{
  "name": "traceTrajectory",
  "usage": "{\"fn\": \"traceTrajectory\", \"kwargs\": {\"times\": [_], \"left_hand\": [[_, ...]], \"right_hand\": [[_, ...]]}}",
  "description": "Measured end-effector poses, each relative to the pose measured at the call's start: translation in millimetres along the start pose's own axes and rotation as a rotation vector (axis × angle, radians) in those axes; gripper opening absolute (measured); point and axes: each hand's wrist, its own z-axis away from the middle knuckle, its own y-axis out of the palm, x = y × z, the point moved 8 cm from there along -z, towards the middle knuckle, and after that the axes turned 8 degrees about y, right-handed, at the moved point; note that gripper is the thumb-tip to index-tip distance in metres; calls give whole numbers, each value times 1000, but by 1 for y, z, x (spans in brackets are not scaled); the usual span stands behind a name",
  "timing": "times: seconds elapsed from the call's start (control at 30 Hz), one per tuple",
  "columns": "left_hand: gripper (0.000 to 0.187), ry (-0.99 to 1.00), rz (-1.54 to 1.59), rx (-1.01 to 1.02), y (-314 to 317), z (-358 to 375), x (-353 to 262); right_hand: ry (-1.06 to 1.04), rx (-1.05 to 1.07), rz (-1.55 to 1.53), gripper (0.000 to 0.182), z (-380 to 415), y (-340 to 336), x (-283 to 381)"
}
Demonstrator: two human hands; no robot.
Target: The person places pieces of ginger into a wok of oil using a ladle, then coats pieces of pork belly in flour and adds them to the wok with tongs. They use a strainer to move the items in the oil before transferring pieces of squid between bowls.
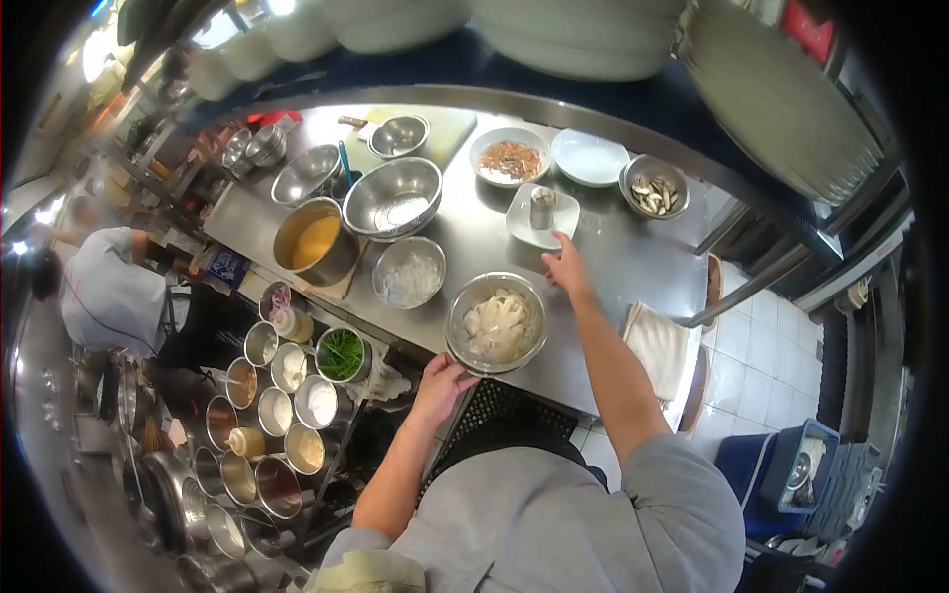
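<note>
A metal bowl [457,346] of pale, creamy sliced food stands near the counter's front edge. My left hand [438,391] pinches its near-left rim between thumb and fingers. My right hand [566,269] reaches forward with thumb and index finger apart, holding nothing, its fingertips at the near edge of a square white plate [522,227]. On that plate stands a small metal cylinder [542,206]. Left of the creamy bowl is a bowl of translucent pale pieces [409,273].
Farther back are a bowl of shredded orange food [510,158], a white dish [590,156] and a bowl of sliced mushrooms [654,188]. A pot of orange liquid [314,237] stands left. A folded towel [655,341] lies right. Another person [117,287] works at far left.
</note>
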Motion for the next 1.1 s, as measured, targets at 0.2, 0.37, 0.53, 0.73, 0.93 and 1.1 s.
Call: {"fn": "traceTrajectory", "kwargs": {"times": [0.2, 0.37, 0.53, 0.73, 0.93, 1.1], "left_hand": [[2, 28, 34, 29, 3, 0, -5], [14, 82, -10, 17, 1, -4, 2], [17, 99, -11, 68, 1, -2, 4], [7, 69, 100, 90, -5, 3, 0], [4, 60, 128, 109, -12, 5, 1], [10, 67, 133, 130, -14, 5, 4]], "right_hand": [[44, 450, 154, 24, 88, -1, 27], [64, 475, 138, 21, 114, -4, 24], [127, 440, 33, 13, 122, 2, 31], [74, 334, -123, 13, 139, -36, 98], [-13, 322, -374, 9, 159, -68, 143], [68, 236, -476, 10, 146, -68, 87]]}}
